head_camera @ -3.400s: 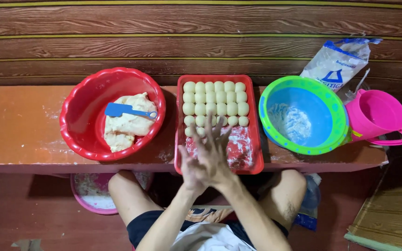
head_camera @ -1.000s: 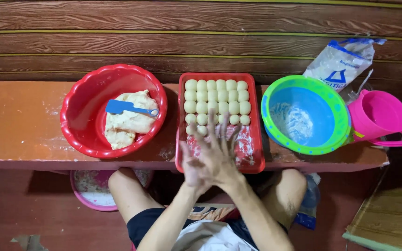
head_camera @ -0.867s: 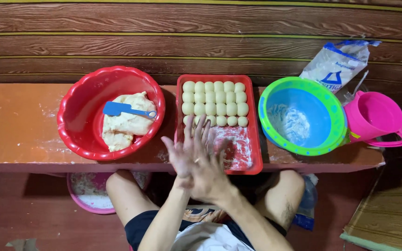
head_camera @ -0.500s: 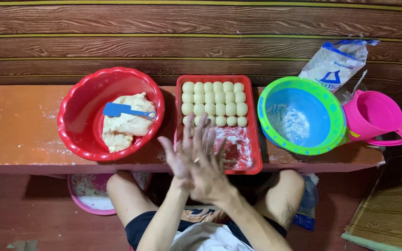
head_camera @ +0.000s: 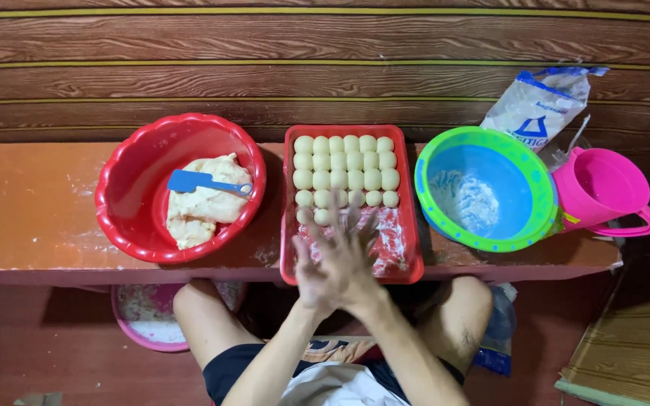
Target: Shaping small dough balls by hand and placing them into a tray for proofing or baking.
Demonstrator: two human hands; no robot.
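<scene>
My left hand (head_camera: 311, 277) and my right hand (head_camera: 355, 252) are pressed palm to palm, fingers spread and blurred, over the near end of a red tray (head_camera: 289, 225). Whatever may lie between the palms is hidden. Rows of small pale dough balls (head_camera: 347, 162) fill the tray's far half. Its near half is dusted with flour. To the left, a red basin (head_camera: 114, 225) holds a lump of dough (head_camera: 205, 207) with a blue scraper (head_camera: 193, 181) lying on it.
Everything stands on an orange bench (head_camera: 31, 203) against a wood-plank wall. Right of the tray are a green-rimmed blue bowl (head_camera: 483, 188) with some flour, a pink jug (head_camera: 599, 188) and a flour bag (head_camera: 539, 105). A pink bowl (head_camera: 144, 323) sits under the bench by my knee.
My joined hands have shifted back and forth over the tray's near end, left then right again, palms rubbing together. The dough, bowls and tray have not moved.
</scene>
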